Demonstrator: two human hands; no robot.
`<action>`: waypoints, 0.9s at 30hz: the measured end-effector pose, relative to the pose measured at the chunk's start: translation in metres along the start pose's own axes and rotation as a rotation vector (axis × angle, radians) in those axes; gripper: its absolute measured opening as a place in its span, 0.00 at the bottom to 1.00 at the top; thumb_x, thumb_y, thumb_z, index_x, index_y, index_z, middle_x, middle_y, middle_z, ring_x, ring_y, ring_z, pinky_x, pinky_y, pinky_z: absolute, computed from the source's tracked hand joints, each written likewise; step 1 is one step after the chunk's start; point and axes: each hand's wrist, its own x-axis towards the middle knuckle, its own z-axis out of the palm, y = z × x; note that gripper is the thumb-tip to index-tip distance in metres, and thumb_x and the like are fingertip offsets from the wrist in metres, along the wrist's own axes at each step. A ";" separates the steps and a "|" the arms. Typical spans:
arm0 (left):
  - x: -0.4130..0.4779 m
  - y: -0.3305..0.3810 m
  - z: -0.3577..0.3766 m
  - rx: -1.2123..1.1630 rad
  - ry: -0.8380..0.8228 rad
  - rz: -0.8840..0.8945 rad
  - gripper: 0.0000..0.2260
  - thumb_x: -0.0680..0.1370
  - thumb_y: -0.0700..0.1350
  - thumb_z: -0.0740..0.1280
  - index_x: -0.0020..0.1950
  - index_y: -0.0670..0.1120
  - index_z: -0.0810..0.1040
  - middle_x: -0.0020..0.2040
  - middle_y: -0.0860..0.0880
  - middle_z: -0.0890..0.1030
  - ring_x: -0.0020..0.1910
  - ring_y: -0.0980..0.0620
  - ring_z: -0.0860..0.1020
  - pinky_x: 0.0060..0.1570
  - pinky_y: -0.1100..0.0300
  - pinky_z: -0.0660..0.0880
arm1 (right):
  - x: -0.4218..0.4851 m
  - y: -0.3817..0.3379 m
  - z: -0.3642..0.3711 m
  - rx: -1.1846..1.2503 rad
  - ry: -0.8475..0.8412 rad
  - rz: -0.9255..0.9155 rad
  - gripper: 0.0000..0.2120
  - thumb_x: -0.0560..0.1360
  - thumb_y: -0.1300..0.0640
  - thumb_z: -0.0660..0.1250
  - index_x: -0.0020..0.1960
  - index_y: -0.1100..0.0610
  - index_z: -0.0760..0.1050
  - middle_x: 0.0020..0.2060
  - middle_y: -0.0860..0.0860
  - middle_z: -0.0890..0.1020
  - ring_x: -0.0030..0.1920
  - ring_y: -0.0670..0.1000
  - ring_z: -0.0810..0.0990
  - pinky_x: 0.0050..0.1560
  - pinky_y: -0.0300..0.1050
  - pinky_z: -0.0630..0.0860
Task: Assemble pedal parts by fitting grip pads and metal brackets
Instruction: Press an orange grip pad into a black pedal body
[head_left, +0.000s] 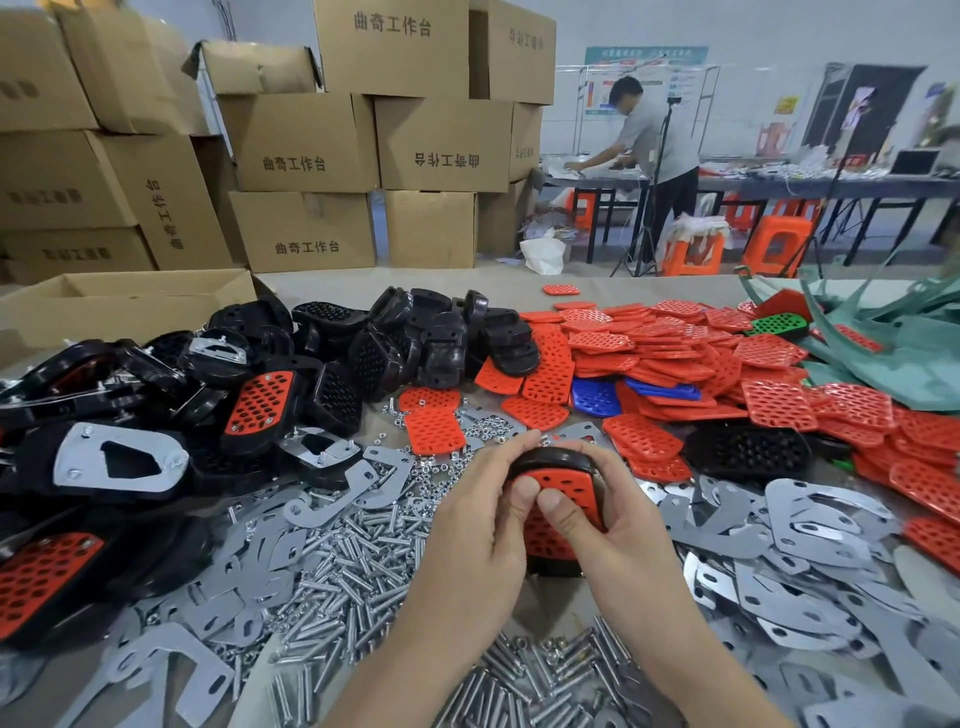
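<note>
Both hands hold one black pedal body (550, 460) upright over the table centre, with a red perforated grip pad (569, 491) lying in its face. My left hand (480, 512) wraps the pedal's left side, thumb pressing on the pad. My right hand (610, 512) grips the right side, its thumb beside the other on the pad. The pedal's lower part is hidden behind my palms.
Black pedal bodies (395, 348) are heaped at the left and back. Red grip pads (675, 353) are piled at the right, with a few blue pads (597, 397). Metal brackets (810, 519) and loose bolts (353, 561) cover the near table. Cardboard boxes (301, 140) are stacked behind; a person (654, 145) stands at a far table.
</note>
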 end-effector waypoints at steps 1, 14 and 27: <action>-0.001 0.000 0.001 0.029 0.027 -0.003 0.14 0.84 0.55 0.59 0.70 0.61 0.70 0.65 0.67 0.75 0.66 0.67 0.72 0.63 0.71 0.68 | 0.001 0.000 0.001 0.029 0.023 0.003 0.13 0.72 0.49 0.73 0.54 0.36 0.80 0.53 0.45 0.86 0.54 0.45 0.85 0.52 0.34 0.78; 0.010 0.007 0.004 0.053 -0.064 -0.283 0.15 0.79 0.50 0.71 0.56 0.65 0.67 0.56 0.68 0.75 0.55 0.73 0.73 0.50 0.76 0.69 | 0.017 -0.002 0.009 0.641 0.199 0.370 0.23 0.79 0.47 0.61 0.68 0.59 0.77 0.57 0.62 0.85 0.50 0.57 0.87 0.47 0.51 0.82; 0.020 0.024 -0.042 -0.415 0.122 -0.512 0.06 0.82 0.51 0.65 0.55 0.53 0.81 0.50 0.58 0.86 0.50 0.62 0.83 0.49 0.66 0.75 | 0.031 -0.006 0.031 0.678 0.231 0.408 0.21 0.75 0.51 0.69 0.66 0.56 0.80 0.58 0.56 0.86 0.51 0.52 0.86 0.42 0.46 0.82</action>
